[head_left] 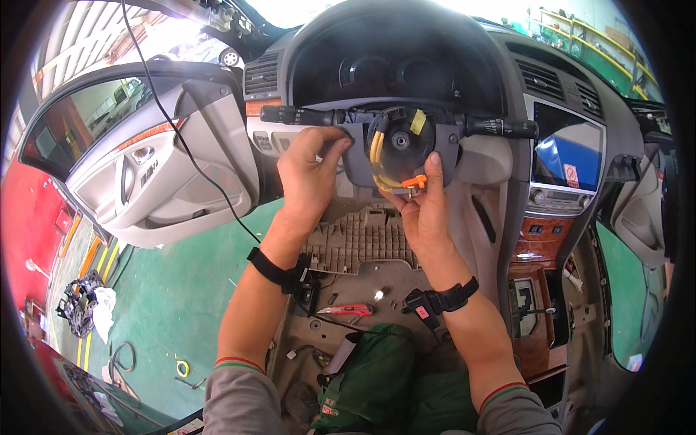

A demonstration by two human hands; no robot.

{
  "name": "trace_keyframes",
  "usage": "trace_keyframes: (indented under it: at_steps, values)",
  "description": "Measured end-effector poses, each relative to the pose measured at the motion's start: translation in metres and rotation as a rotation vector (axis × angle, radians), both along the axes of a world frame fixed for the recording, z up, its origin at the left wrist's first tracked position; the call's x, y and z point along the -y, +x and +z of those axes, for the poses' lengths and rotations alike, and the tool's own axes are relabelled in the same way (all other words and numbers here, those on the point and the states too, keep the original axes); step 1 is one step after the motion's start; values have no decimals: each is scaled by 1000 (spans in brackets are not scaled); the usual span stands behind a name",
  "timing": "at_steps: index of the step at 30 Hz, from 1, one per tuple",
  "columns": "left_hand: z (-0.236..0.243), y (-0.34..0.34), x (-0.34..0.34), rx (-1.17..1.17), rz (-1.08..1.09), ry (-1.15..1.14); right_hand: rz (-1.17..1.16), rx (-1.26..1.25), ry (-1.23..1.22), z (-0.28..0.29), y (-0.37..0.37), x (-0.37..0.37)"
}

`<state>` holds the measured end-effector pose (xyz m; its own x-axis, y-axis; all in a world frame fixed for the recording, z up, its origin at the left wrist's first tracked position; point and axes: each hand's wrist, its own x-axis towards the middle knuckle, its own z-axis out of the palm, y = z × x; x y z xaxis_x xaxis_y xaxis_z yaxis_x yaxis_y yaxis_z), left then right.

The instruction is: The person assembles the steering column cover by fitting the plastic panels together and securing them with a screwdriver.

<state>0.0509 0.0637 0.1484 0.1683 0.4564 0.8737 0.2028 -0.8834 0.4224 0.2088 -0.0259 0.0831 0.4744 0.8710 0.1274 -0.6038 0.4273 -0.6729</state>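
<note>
- Steering column cover (358,165), head view: I find it between the two hands, grey, around a round black hub (416,147).
- Left hand (308,174): thumb and forefinger meet at the cover's left edge. I cannot tell whether a small part is pinched there.
- Right hand (423,217): fingers curl beneath an orange connector (413,182), thumb upright beside it. I cannot confirm a firm hold.
- Cable strain: yellow cables (376,151) loop from the hub down to the right fingers. I judge that a downward tug could stress them or the connector latch.
- Hub rotation: pressure from the right thumb could turn the hub; any wiring inside might then twist. Yellow tape (418,122) sits above that thumb.
- Stalk contact: a black stalk (293,115) projects just above the left hand. An upward slip could knock it.
- Dropped part: anything released by the left fingers could land on the car floor (388,315) below, among loose pieces (332,298) and a red knife (351,309).
</note>
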Motion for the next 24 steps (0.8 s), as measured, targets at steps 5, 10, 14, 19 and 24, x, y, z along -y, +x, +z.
trace_keyframes:
  at_steps: [5,10,14,19,24]
  values:
    - [-1,1,0,-15,50,142,12,13,4,0,0,0]
    - [-5,1,2,-28,79,191,-10,-23,37,4,-3,2]
    - [-7,0,2,-62,139,236,-23,-20,32,7,-5,3]
    - [-5,7,5,-40,177,265,-29,-42,26,0,2,0]
    - [2,3,-1,0,197,82,28,11,8,2,-3,0]
